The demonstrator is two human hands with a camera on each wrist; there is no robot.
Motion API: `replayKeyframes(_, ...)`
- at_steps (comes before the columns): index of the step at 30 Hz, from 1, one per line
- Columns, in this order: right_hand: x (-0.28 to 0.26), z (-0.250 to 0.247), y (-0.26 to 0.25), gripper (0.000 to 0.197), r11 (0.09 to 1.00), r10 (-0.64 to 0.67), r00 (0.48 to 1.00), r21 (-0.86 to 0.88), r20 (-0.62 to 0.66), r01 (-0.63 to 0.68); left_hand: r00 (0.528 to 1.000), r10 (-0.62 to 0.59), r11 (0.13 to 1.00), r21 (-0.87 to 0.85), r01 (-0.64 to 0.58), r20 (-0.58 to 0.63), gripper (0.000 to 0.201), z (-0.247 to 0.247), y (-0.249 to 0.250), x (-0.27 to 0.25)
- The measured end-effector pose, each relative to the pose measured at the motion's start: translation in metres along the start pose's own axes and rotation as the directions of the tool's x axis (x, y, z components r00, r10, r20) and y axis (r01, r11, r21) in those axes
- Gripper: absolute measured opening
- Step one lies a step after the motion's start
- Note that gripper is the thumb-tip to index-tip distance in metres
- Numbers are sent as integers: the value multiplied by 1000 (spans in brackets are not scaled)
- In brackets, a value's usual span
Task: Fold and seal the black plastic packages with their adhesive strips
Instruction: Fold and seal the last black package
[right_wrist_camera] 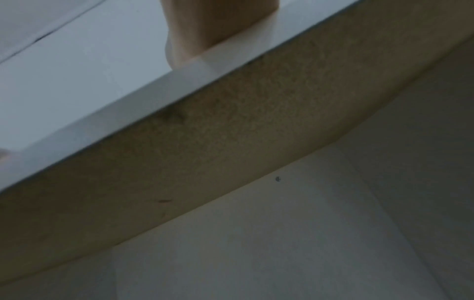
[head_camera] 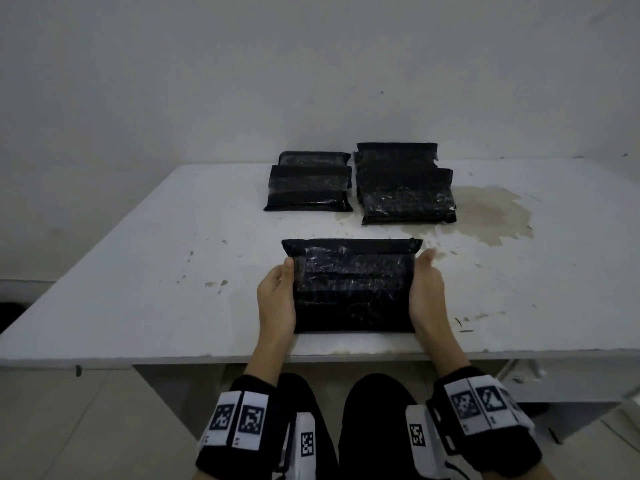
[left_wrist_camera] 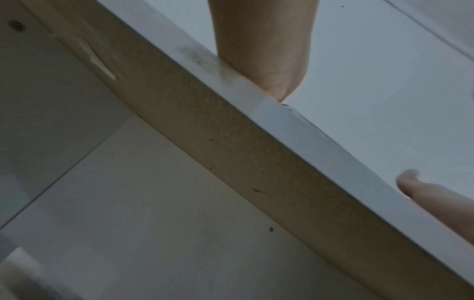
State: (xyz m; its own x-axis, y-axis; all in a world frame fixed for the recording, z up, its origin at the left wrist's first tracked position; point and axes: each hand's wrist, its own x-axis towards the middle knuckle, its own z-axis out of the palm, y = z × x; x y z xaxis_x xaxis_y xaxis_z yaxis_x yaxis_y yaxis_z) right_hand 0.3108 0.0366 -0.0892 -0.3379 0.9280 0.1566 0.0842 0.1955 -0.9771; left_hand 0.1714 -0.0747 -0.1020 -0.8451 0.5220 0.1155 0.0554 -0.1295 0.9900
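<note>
**White worktop, both hands flanking one black package**

Head view: plain grey-white wall behind a scuffed white worktop (head_camera: 138,271), brown stain (head_camera: 491,216) at 2 o'clock from centre. The near black package (head_camera: 353,285) lies flat by the front edge, its folded flap at the 12 o'clock end. Left hand (head_camera: 277,299) sits at its 9 o'clock side, thumb on top near the far corner, fingers tucked along the edge; that grip is wrapped on the package. Right hand (head_camera: 427,292) is at the 3 o'clock side, palm against the edge and thumb raised clear; its fingers are hidden, so I cannot tell how that grip sits. Two stacks of black packages lie at 12 o'clock by the wall: left stack (head_camera: 310,183), larger right stack (head_camera: 405,185), just beside each other. Black wrist bands with square markers (head_camera: 239,419) show at the bottom.

Left wrist view: looks up from under the worktop edge (left_wrist_camera: 256,146); forearm crosses it, package out of sight.

Right wrist view: same underside angle, worktop edge (right_wrist_camera: 205,121) and forearm only.
</note>
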Motion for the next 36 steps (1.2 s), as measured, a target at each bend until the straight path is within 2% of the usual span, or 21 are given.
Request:
replayKeyframes(2, -1, 3, -3, 67, 998, -52, 999, -22, -11, 52, 996, 16, 999, 32, -13, -93, 31, 4, 3, -2)
replayKeyframes(4, 0, 4, -3, 55, 998, -50, 998, -48, -24, 49, 989, 75, 995, 73, -65, -130, 27, 7, 4, -3)
replayKeyframes(7, 3, 9, -10, 51, 991, -71, 995, -116, -75, 62, 977, 142, 986, 105, -126, -162, 44, 6, 7, -2)
replayKeyframes(10, 13, 21, -30, 50, 989, -110, 990, -112, -88, 100, 958, 227, 965, 171, -198, -173, 52, 1, 24, 7)
replayKeyframes(14, 40, 46, -65, 54, 984, -163, 979, -88, -120, 153, 943, 332, 884, 358, -302, -24, 48, -4, 64, 33)
replayKeyframes(16, 54, 60, -82, 54, 982, -169, 978, -107, -120, 157, 954, 293, 862, 413, -295, 71, 36, -8, 75, 56)
replayKeyframes(17, 62, 67, -88, 55, 981, -156, 982, -131, -111, 141, 966, 238, 874, 410, -260, 104, 36, -11, 77, 70)
replayKeyframes(19, 79, 78, -97, 61, 989, -91, 994, -126, -52, 84, 982, 109, 902, 399, -162, 152, 40, -17, 81, 97)
replayKeyframes(21, 96, 85, -103, 62, 997, 9, 1000, -83, 9, -8, 977, -11, 921, 382, -72, 212, 35, -22, 90, 117)
replayKeyframes(24, 121, 91, -106, 30, 985, 115, 993, 125, 27, -118, 940, -159, 947, 317, 59, 302, 18, -25, 99, 138)
replayKeyframes(27, 131, 98, -102, 21, 965, 181, 980, 177, 85, -193, 906, -241, 944, 301, 136, 347, 19, -25, 100, 156)
replayKeyframes(30, 149, 109, -77, 35, 955, 255, 956, 118, 142, -272, 913, -258, 901, 420, 110, 316, 33, -26, 93, 177)
replayKeyframes(32, 156, 114, -65, 30, 953, 282, 951, 73, 129, -293, 938, -258, 839, 535, 99, 231, 41, -23, 89, 189)
replayKeyframes(34, 154, 114, -62, 19, 969, 246, 966, -18, 77, -246, 960, -226, 818, 567, 96, 164, 45, -18, 83, 199)
replayKeyframes(36, 156, 115, -55, 23, 979, 178, 984, -107, 9, -176, 970, -213, 855, 502, 126, 120, 50, -12, 77, 202)
